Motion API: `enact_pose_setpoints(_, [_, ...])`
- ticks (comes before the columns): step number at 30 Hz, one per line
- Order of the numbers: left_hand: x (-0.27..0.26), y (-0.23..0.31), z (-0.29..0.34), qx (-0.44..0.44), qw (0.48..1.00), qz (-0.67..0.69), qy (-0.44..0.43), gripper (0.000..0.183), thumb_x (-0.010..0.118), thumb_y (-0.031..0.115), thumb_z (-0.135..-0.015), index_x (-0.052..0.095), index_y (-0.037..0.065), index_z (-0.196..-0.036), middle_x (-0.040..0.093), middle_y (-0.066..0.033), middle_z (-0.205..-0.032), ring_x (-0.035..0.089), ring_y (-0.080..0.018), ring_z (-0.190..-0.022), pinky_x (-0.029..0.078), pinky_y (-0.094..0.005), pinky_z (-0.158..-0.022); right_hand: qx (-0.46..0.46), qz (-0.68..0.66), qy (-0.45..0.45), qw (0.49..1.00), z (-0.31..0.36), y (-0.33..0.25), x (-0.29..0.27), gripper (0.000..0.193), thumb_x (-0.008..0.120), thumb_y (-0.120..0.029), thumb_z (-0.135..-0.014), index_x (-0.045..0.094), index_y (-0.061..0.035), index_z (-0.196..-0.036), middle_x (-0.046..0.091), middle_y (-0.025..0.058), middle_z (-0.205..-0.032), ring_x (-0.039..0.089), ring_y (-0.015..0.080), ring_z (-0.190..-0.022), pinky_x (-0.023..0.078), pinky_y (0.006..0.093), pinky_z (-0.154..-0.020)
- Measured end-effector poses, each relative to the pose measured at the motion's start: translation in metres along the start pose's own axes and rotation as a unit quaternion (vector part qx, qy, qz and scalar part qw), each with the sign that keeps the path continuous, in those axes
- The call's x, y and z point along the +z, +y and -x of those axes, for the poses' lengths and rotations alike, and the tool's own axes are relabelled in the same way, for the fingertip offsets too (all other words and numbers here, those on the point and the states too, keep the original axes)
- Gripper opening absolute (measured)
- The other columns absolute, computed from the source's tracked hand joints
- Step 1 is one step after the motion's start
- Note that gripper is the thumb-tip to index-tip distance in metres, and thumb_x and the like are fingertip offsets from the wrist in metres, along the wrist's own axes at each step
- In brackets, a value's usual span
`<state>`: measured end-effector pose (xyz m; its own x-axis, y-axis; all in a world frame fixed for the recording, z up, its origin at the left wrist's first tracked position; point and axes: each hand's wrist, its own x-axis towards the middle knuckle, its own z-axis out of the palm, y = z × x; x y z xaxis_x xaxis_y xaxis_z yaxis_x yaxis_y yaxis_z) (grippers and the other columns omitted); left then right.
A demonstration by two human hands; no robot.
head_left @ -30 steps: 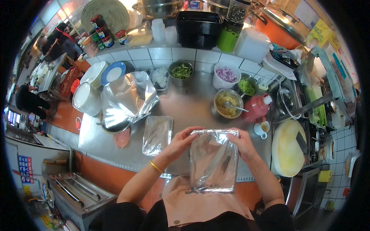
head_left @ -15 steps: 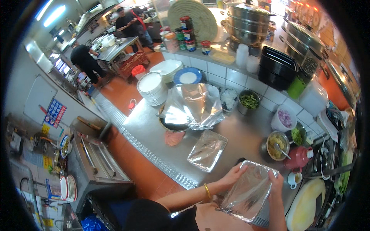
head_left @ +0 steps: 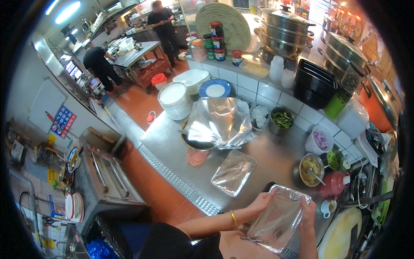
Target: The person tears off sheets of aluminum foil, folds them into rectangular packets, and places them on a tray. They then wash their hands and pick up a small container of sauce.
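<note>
A rectangular foil-covered tray (head_left: pixel 278 220) is tilted up close to my body at the near edge of the steel counter. My left hand (head_left: pixel 261 203) grips its upper left edge, a yellow bangle on that wrist. At the upper right corner my right hand (head_left: pixel 308 212) is closed on the rim. A second foil-covered tray (head_left: pixel 233 173) lies flat on the counter, apart from my hands. Beyond it, a large crumpled foil sheet (head_left: pixel 222 121) covers most of a dark round pan (head_left: pixel 196 140). A pink cloth (head_left: pixel 197 157) lies against that pan.
Stacked white plates (head_left: pixel 174 101) and a blue-rimmed plate (head_left: pixel 214 89) stand at the back left. Along the right are a bowl of chopped purple onion (head_left: pixel 320 140), a metal bowl with a spoon (head_left: pixel 311 169), a pink jug (head_left: pixel 334 184), a cup (head_left: pixel 328 208) and a round cutting board (head_left: pixel 341 233).
My view has shifted slightly, so the counter sits a little lower in it. Both hands keep their hold on the tray. In the background, a standing person now shows more fully.
</note>
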<state>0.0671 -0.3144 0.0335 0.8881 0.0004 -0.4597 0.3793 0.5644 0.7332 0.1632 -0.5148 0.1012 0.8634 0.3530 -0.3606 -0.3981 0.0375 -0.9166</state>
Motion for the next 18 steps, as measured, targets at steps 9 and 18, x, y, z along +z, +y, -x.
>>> enact_pose_setpoints(9, [-0.024,0.024,0.046,0.011,0.996,-0.033,0.084,0.059,0.052,0.052,-0.107,0.056,0.007,-0.146,0.068,-0.0074,-0.126,0.065,-0.0178,-0.112,0.051,-0.0326,-0.095,0.072,-0.018,0.028,0.997,-0.030,0.012,-0.007,0.020,0.070,-0.025,-0.101,0.069,-0.0051,-0.096,0.069,0.0024,-0.086,0.066,0.0131,-0.075,0.055,0.0311,-0.070])
enact_pose_setpoints(18, [-0.123,-0.005,0.132,0.009,0.977,-0.096,0.192,0.032,0.060,0.030,-0.107,0.064,0.003,-0.124,0.065,-0.0006,-0.105,0.061,-0.0104,-0.096,0.054,-0.0280,-0.082,0.128,-0.026,0.041,0.991,-0.122,0.077,0.093,0.025,0.071,-0.020,-0.100,0.067,0.0001,-0.115,0.070,0.0081,-0.102,0.067,0.0193,-0.085,0.056,0.0366,-0.077])
